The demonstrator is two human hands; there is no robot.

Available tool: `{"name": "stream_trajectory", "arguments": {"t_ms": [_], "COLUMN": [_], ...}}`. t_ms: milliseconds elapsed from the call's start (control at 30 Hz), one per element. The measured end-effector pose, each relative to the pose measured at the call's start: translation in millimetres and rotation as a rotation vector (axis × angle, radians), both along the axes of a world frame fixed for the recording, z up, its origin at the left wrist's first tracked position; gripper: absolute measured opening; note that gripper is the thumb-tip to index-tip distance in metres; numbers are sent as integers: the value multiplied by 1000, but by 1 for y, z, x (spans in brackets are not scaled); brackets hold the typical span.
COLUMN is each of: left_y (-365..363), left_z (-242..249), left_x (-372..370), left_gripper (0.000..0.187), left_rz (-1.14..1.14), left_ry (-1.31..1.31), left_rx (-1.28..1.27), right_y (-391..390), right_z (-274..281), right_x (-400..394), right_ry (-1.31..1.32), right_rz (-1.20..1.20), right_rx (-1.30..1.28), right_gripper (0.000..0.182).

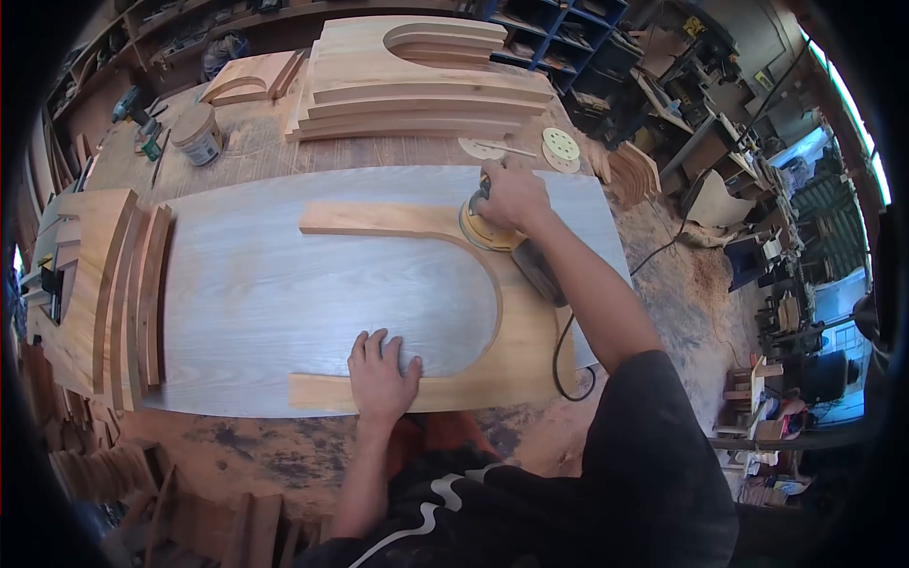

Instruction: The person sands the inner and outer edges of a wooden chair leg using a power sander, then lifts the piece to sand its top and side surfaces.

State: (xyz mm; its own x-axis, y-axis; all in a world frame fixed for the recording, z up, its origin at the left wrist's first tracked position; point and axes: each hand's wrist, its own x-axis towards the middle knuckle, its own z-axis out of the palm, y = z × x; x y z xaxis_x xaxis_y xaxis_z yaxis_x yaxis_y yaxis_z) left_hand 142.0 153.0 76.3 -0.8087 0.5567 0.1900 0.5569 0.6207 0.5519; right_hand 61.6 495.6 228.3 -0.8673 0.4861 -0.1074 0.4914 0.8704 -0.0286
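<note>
A U-shaped wooden arch piece (pixel 516 350) lies flat on a pale grey board (pixel 284 284). My right hand (pixel 511 194) grips a yellow orbital sander (pixel 488 232) pressed on the arch's far arm near the curve. The sander's black cord (pixel 568 364) loops down off the board's right end. My left hand (pixel 382 377) lies flat, fingers spread, on the near arm of the arch and the grey board, holding the piece down.
A stack of cut arch boards (pixel 417 76) sits at the far side. Curved wooden strips (pixel 133 293) lie left of the grey board. A round tin (pixel 197 134) and sanding discs (pixel 561 147) rest on the bench. Sawdust covers the floor at right.
</note>
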Motion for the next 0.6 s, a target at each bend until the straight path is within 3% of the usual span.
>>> {"name": "stream_trajectory", "arguments": {"t_ms": [167,367,600], "left_y": [2,0,-1], "left_z": [2,-1,-1], "left_x": [-1,1,1], "left_gripper": [44,43,42], "left_rz": [-10,-33,-46], "left_ry": [9,54,68], "left_rx": [-18,-13,11], "right_y": [-6,38,-4], "right_z": [3,-18,-10], "right_x": [44,14,54], "right_ry": [-19,86,34], "right_rz": [36,-51,5], "right_rx": [-5,-1,25], "right_gripper": [55,50,49]}}
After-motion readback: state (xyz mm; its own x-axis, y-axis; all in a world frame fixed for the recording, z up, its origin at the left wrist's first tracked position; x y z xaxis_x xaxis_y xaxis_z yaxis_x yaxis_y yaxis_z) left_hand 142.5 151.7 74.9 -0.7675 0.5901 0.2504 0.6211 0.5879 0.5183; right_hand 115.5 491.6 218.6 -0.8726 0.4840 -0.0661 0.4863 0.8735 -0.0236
